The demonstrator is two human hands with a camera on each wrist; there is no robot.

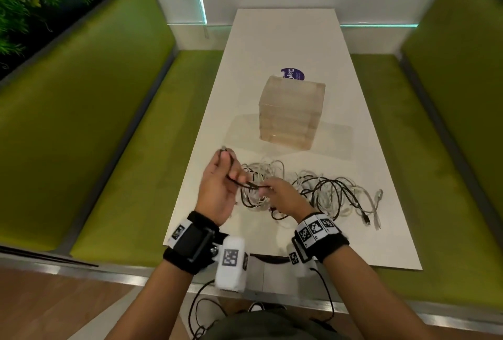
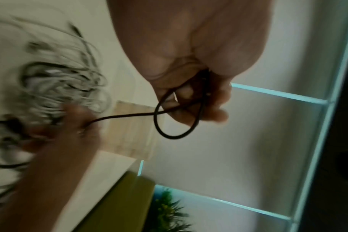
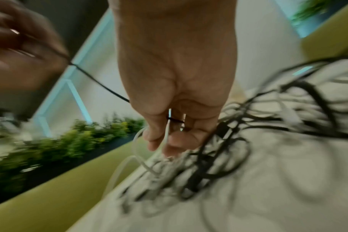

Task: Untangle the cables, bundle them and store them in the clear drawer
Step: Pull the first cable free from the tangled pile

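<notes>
A tangle of black and white cables [image 1: 321,192] lies on the near part of the white table [image 1: 285,40]. My left hand [image 1: 217,184] is raised over the table's left edge and holds a loop of a thin black cable [image 2: 169,125] in its curled fingers. That black cable [image 3: 101,83] runs taut across to my right hand [image 1: 280,195], which pinches it just above the pile. In the right wrist view a white cable [image 3: 165,138] also passes between the right fingers. A clear drawer unit [image 1: 291,111] stands behind the pile, its drawers closed.
A round purple label [image 1: 292,74] lies on the table behind the drawer unit. Green benches [image 1: 109,149] flank the table on both sides. A white wall closes off the far end. Cable plugs [image 1: 373,219] lie at the right end of the pile.
</notes>
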